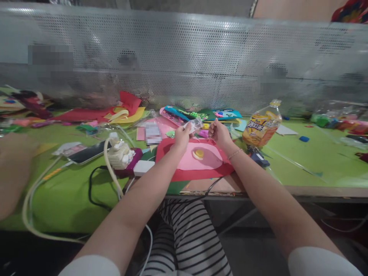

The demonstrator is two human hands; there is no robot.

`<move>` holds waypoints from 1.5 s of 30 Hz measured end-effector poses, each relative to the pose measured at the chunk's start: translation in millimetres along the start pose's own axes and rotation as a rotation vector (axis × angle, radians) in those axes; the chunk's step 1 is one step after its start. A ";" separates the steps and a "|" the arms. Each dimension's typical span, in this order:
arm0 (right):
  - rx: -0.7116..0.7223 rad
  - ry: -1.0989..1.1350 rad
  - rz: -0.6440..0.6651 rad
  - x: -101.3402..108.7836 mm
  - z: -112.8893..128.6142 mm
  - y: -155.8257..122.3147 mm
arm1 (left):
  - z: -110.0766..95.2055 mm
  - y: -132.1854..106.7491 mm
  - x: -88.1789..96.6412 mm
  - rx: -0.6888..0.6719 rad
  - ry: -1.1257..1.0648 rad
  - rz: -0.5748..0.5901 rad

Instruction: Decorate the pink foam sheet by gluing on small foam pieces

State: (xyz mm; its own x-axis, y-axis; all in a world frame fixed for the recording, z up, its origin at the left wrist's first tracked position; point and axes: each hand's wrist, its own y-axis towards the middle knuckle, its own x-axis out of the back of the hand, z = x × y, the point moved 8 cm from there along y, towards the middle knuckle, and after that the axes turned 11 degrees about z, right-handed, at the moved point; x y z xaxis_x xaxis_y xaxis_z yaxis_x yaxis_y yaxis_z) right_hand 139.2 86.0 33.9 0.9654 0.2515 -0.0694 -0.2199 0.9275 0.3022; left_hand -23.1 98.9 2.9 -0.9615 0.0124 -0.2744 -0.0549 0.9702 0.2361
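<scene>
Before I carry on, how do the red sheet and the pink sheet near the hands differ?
Size: the red sheet is larger, showing as a border around the smaller pink sheet.
Position: the pink sheet lies on top of the red sheet.
Both look flat, with the yellow-and-white piece resting over them.

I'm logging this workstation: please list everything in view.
Tabletop: one, green, throughout
Perforated screen: one, grey, behind
Red sheet: one, red, near edge
Pink sheet: one, pink, on red sheet
Round piece: one, yellow and white, on pink sheet
Clear packet: one, transparent, beyond pink sheet
Bottle: one, clear and orange, right of sheets
Phone: one, dark, left
Power strip: one, purple, left of red sheet
Cables: several, cream, white and black, mostly left
Craft papers and scraps: many, mixed colours, scattered
Blurred arm, probably another person's: one, left edge
Striped trousers: one pair, black-and-white, below tabletop
Left hand: one, pinching clear packet
Right hand: one, beside packet, grip unclear
</scene>
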 end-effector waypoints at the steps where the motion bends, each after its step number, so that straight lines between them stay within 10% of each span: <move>1: -0.010 0.012 0.007 -0.9 -0.5 0.1 | -0.2 -0.4 -0.2 0.001 0.000 0.000; 45: -0.023 0.232 -0.051 2.6 -15.2 1.5 | -1.7 -3.0 0.7 -0.004 -0.045 -0.022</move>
State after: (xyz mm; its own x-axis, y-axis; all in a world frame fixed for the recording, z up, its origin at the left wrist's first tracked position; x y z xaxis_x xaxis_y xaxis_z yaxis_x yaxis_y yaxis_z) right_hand 139.2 92.2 19.7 0.9176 0.2586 -0.3019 -0.1773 0.9460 0.2714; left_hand -24.1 95.6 3.6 -0.9471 0.0017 -0.3209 -0.0772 0.9695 0.2327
